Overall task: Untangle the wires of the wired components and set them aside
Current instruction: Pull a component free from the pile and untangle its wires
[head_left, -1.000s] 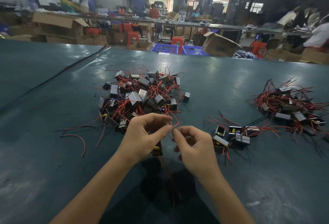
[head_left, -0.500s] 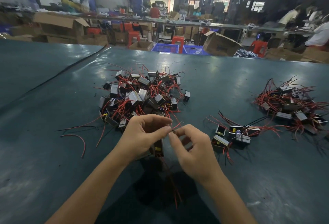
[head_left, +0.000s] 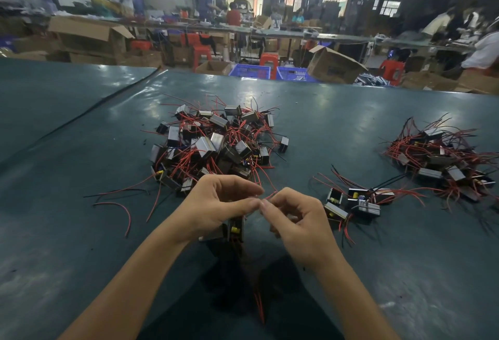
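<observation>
Can't see much of the component (head_left: 234,229), it's tucked under the left hand (head_left: 216,204). Both grips narrow, right hand (head_left: 297,224) too, pinching its red wire (head_left: 270,195).

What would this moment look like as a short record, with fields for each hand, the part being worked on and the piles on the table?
Left hand: fingers pinch a red wire
Right hand: fingers pinch the same wire, fingertips meeting the other hand's
Held component: below the left palm, partly hidden, wires trailing toward the person
Tangled pile: beyond the hands, mid table
Small group: right of the hands
Far-right pile: apart from the small group
</observation>
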A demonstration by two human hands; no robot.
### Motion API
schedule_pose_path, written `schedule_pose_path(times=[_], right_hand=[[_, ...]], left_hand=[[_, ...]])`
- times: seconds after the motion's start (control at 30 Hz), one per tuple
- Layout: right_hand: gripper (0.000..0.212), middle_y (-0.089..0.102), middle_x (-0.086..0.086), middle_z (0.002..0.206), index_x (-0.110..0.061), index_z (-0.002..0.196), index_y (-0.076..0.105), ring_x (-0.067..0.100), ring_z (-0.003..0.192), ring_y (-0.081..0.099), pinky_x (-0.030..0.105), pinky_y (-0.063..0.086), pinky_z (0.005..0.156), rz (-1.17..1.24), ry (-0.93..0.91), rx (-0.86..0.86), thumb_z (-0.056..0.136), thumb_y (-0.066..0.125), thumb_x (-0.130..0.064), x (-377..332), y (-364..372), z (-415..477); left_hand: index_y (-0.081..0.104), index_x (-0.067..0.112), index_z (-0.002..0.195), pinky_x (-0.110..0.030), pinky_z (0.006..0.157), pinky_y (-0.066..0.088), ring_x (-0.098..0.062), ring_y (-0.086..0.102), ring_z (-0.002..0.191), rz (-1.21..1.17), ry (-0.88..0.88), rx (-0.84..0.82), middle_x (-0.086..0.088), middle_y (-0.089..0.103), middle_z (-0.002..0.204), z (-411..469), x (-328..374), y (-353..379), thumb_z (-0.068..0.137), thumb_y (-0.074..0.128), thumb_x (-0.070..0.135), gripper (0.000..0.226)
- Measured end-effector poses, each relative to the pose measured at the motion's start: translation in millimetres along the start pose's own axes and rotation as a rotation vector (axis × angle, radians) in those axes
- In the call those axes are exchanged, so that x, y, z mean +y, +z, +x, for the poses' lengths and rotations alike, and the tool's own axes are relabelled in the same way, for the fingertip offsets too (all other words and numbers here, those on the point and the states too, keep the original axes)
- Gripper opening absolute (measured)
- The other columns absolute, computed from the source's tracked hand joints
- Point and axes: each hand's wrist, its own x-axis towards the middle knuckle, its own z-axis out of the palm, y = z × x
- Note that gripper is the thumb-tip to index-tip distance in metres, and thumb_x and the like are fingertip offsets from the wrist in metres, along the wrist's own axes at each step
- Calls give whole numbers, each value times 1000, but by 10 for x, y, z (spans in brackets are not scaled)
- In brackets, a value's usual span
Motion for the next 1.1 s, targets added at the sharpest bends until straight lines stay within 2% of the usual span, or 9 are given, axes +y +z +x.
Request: schedule_pose_path(times=[0.1,0.2,0.27,0.33,0.47,0.57,0.83,1.0,1.1], right_hand=[[34,49,3,51,-14,53,64,13,41,41,22,36,38,485,496,94,86,63,-8,-89,118,2],[18,47,-1,55,-11,54,59,5,33,32,15,27,29,1069,958,36,72,61,-16,-177,145,7],[19,52,-3,58,-12,59,63,5,34,35,14,28,29,1055,945,3,75,64,-21,-183,141,-1],[26,60,-3,61,-15,65,70,7,39,43,18,35,34,775,803,46,86,66,-30,-173,153,2],[6,69,-6,75,-19,84,71,8,60,60,23,50,55,9,65,292,87,72,-24,-21,155,-13],[3,66,-7,77,-18,85,71,10,66,62,17,48,59,-217,-179,286,88,71,-19,51,130,-11],[25,56,-4,57,-18,74,62,11,49,51,33,46,48,-71,194,128,97,57,-28,10,206,-46],[23,58,-8,56,-15,75,64,5,40,48,19,37,37,544,722,85,95,61,-25,-83,192,-5],[18,64,-3,64,-17,75,68,6,47,54,20,42,41,474,471,61,91,66,-23,-62,180,-12]], left_hand=[[76,22,87,-16,71,52,-7,70,78,93,111,26,0,76,83,-6,0,63,72,76,16,16],[74,23,88,-13,73,50,-4,69,79,252,217,78,6,76,83,-8,-21,90,77,77,7,20],[74,22,88,-14,72,51,-5,70,78,248,219,121,6,76,83,-4,-24,94,78,76,1,23],[74,17,87,-16,71,54,-7,71,77,141,161,173,4,76,81,9,-17,95,78,75,-1,20],[75,16,83,-18,69,56,-11,72,74,-40,49,226,-2,76,79,24,9,86,66,77,16,17],[75,15,84,-16,67,54,-9,72,73,-36,36,207,-2,76,79,27,10,79,63,77,18,21],[75,17,89,-14,71,53,-7,72,78,219,174,219,5,76,82,14,-38,99,76,78,4,19],[76,15,93,-11,74,50,0,69,80,445,300,218,10,75,84,-19,-44,119,78,77,1,20],[75,15,89,-20,74,56,-8,71,77,245,200,245,5,76,81,-10,18,109,75,78,6,17]])
